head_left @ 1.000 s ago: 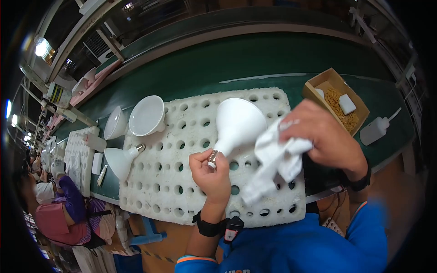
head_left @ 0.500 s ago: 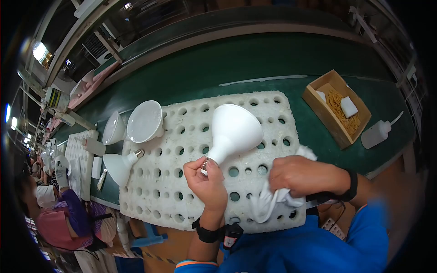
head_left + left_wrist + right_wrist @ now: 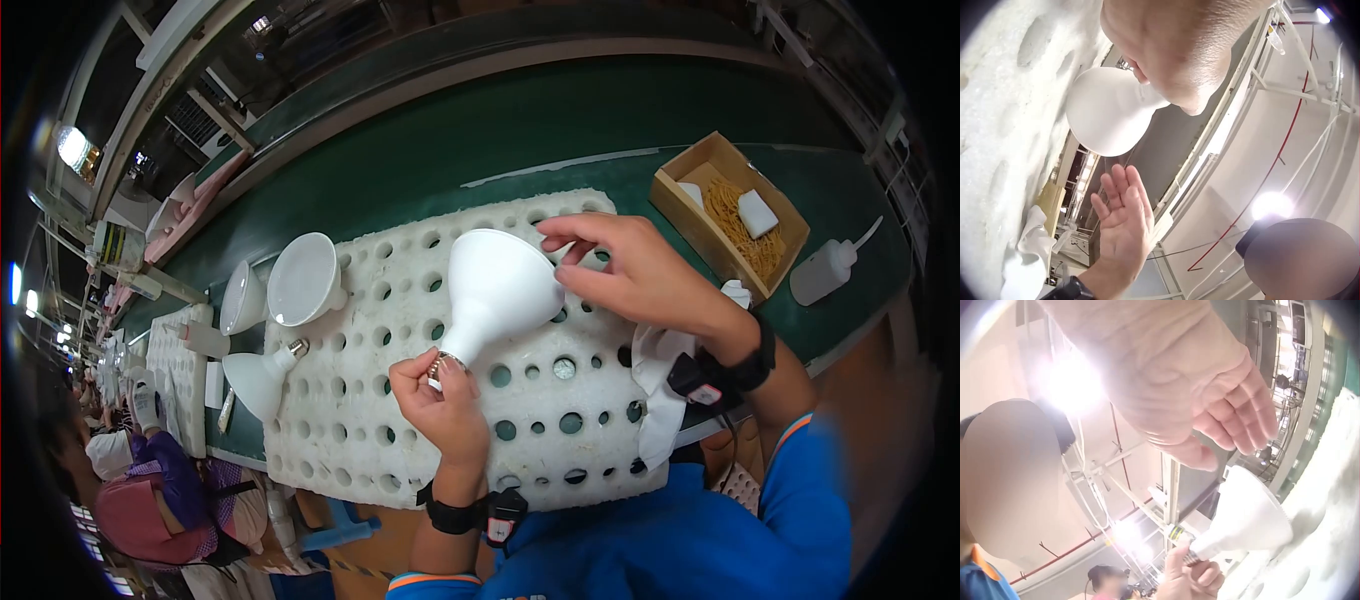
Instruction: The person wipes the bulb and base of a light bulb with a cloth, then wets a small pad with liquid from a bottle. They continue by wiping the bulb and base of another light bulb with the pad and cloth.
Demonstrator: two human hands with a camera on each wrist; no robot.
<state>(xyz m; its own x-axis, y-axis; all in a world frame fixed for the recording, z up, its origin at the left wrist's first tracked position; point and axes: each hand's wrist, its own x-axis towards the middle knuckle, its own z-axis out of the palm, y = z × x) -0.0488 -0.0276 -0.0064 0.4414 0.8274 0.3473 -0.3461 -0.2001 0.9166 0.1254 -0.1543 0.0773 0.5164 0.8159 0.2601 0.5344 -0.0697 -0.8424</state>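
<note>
A white reflector light bulb (image 3: 498, 290) is tilted over the foam board, its wide end away from the body. My left hand (image 3: 447, 408) pinches its metal screw base between thumb and fingers. Close by the bulb's wide end is my right hand (image 3: 640, 268), its fingers loosely extended and holding nothing, as the right wrist view also shows. A white cloth (image 3: 660, 385) lies on the foam board's right edge below the right forearm.
The holed white foam board (image 3: 340, 460) lies on a green bench (image 3: 560, 110). More bulbs, including a white bulb (image 3: 304, 280), stand at left. At right are a wooden box (image 3: 745, 262) of rubber bands and a squeeze bottle (image 3: 824, 272). Another person (image 3: 150, 500) sits at far left.
My right hand has let go of the cloth at the board's right edge and moved up beside the bulb's wide end. My left hand keeps hold of the screw base, shifted slightly left.
</note>
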